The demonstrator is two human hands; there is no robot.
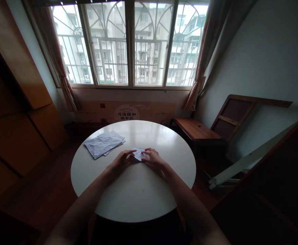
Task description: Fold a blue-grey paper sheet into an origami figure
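Note:
A small folded piece of pale paper (139, 154) lies between my two hands, near the middle of the round white table (136, 200). My left hand (123, 157) grips its left side, the fingers bent and the thumb side towards the paper. On the opposite side, my right hand (152, 157) has its fingers curled over the paper's right edge. The undersides of both hands are hidden, as are some fingertips. To the left on the tabletop rests a stack of creased pale paper sheets (103, 143), apart from my left hand.
Behind the table, a long printed cardboard box (151, 110) stands under the window. A low wooden bench (196, 128) is at the back right, with a framed wooden panel (232, 114) leaning near the wall. Wooden cabinets (34, 131) line the left side.

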